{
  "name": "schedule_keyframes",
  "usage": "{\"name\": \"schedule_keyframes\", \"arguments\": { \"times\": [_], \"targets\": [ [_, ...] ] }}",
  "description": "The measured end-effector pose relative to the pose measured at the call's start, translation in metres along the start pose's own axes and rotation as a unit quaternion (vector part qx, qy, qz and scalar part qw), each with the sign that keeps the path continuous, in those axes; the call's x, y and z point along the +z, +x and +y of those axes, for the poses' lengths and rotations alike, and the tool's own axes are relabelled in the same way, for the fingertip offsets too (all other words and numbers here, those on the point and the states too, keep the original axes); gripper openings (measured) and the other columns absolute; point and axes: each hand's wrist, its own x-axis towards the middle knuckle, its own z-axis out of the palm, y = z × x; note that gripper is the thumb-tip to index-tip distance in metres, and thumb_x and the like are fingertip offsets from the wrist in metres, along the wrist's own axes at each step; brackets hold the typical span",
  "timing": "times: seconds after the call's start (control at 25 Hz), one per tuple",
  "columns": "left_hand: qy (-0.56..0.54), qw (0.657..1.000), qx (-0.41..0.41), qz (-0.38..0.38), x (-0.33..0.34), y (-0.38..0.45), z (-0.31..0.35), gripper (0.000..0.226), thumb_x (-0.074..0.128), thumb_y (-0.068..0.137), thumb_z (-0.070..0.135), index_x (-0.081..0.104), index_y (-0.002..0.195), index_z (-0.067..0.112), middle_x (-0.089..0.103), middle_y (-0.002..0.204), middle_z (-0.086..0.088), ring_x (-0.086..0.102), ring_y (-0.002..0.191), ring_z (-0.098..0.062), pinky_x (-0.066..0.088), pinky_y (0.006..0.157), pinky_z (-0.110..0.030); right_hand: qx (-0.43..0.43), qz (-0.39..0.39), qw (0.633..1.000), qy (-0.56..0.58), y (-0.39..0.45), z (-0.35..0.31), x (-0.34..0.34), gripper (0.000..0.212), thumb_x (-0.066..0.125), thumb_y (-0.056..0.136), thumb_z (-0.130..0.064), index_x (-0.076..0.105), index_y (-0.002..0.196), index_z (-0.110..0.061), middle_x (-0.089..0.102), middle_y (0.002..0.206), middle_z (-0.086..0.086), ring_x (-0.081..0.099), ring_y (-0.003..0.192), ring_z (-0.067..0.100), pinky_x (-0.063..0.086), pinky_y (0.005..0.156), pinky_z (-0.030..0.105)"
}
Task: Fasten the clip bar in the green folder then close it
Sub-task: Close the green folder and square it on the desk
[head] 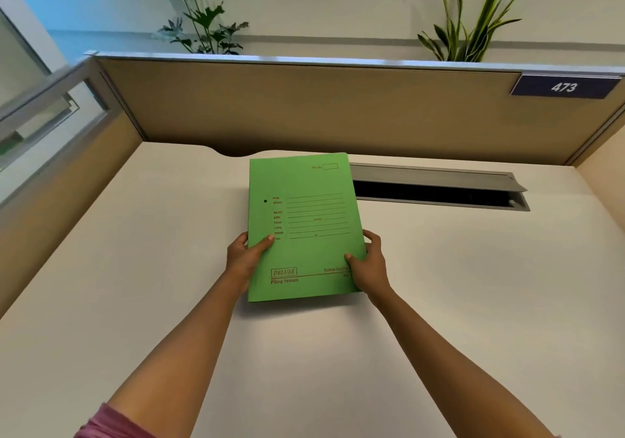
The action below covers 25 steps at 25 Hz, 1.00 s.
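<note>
Green folder (304, 224) shut, hands gripping both side edges.

Plain off-white desk (135, 268), tan partitions on back and both sides. Curved notch cut into back edge, left of middle. Grey cable tray (436, 185) sunk into top near back right, lid propped open, dark inside. Green folder (304, 228) closed, around desk middle, far end over tray's left tip; can't tell if it's resting flat or lifted. Rest of top bare.
</note>
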Motion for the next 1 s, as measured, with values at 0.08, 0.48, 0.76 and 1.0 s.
{"name": "schedule_keyframes", "arguments": {
  "times": [0.08,0.48,0.76,1.0],
  "targets": [
    [0.041,0.999,0.008,0.016,-0.008,0.012,0.004,0.04,0.086,0.075,0.023,0.068,0.11,0.015,0.075,0.109,-0.009,0.074,0.095,-0.028,0.06,0.088,-0.045,-0.009,0.004,1.0,-0.004,0.009,-0.008,0.015,0.057,0.057,0.088,-0.003,0.033,0.137,-0.02,0.06,0.122,0.009,0.058,0.102,0.023,0.048,0.087,0.035],
    [0.209,0.972,0.04,0.097,-0.042,0.06,0.005,0.074,0.094,0.061,0.027,0.058,0.123,0.011,0.068,0.123,-0.009,0.066,0.106,-0.026,0.054,0.09,-0.035,-0.003,0.021,0.999,-0.05,0.038,-0.015,0.091,0.06,0.059,0.087,0.0,0.033,0.139,-0.013,0.05,0.136,0.011,0.05,0.125,0.03,0.039,0.106,0.051],
    [0.314,0.94,0.094,0.089,-0.042,0.071,-0.01,0.111,0.096,0.057,0.029,0.034,0.148,0.016,0.048,0.137,-0.011,0.05,0.126,-0.028,0.045,0.102,-0.038,0.008,0.046,0.995,-0.083,0.046,-0.011,0.106,0.064,0.06,0.087,-0.001,0.03,0.142,-0.013,0.044,0.138,0.009,0.043,0.129,0.028,0.032,0.106,0.047],
    [0.434,0.89,0.12,0.07,-0.033,0.069,-0.021,0.113,0.088,0.058,0.054,0.032,0.15,0.019,0.035,0.139,-0.008,0.031,0.135,-0.029,0.037,0.112,-0.043,-0.014,0.039,0.99,-0.138,0.047,-0.011,0.105,0.068,0.06,0.085,0.0,0.028,0.145,-0.007,0.037,0.137,0.014,0.044,0.123,0.033,0.036,0.104,0.045]
  ]
}}
